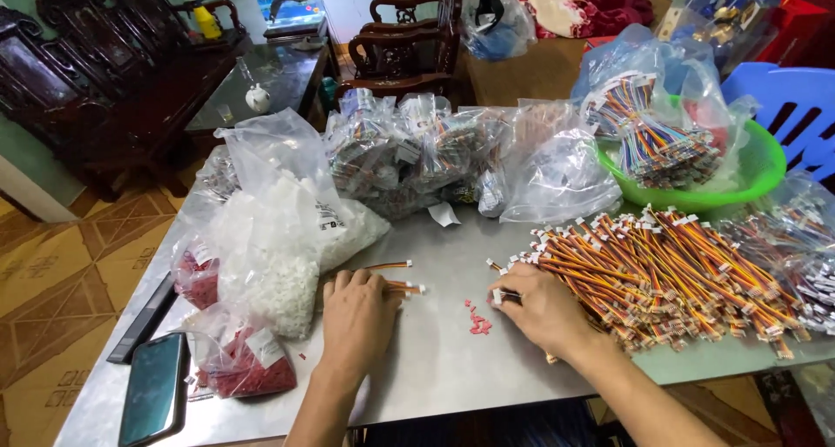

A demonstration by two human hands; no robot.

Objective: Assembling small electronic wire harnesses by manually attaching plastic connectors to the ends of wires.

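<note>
My left hand (357, 312) lies palm down on the grey metal table (444, 360), fingertips on a short orange-yellow wire harness (404, 286); a second harness (389, 264) lies just beyond it. My right hand (544, 308) pinches the white connector end of a wire (500, 296) at the edge of a big heap of red, yellow and black wire harnesses (670, 269). Several tiny red plastic pieces (477, 323) are scattered between my hands.
Clear bags of white parts (278, 238) and red parts (243, 364) sit at the left beside a dark phone (155, 386). More bags of cables (417, 156) line the back. A green basin (757, 164) holds rainbow cables. Dark wooden chairs stand behind.
</note>
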